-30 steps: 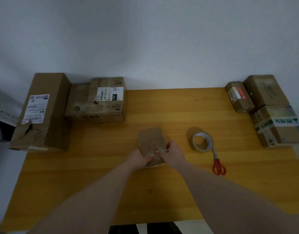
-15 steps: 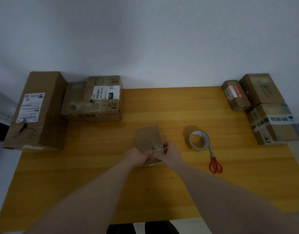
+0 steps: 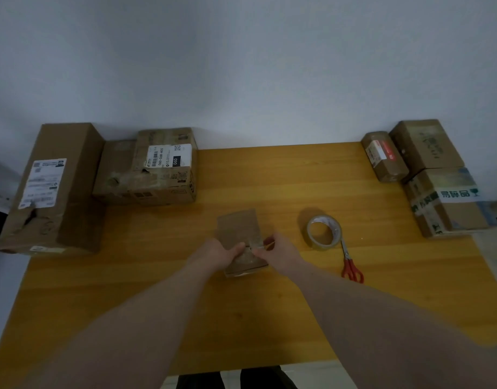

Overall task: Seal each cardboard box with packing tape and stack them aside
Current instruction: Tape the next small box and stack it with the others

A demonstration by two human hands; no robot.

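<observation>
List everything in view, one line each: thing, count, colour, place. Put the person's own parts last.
Small brown cardboard box: one, brown, table centre, under both hands.
Large brown cardboard boxes on the left: three, brown with white labels, far-left table edge; one tall, one resting on a flatter one.
Brown cardboard boxes on the right: three, brown, far-right edge; the nearest bears green-printed tape.
Roll of clear packing tape: one, clear-brownish, right of the small box.
Red-handled scissors: one, red and metal, beside the roll, toward the person.
Wooden table: one, yellow-orange.
Wall: grey-white, behind.
Left hand: grips the small box's near end.
Right hand: pinches something at the box; exactly what is unclear.
</observation>
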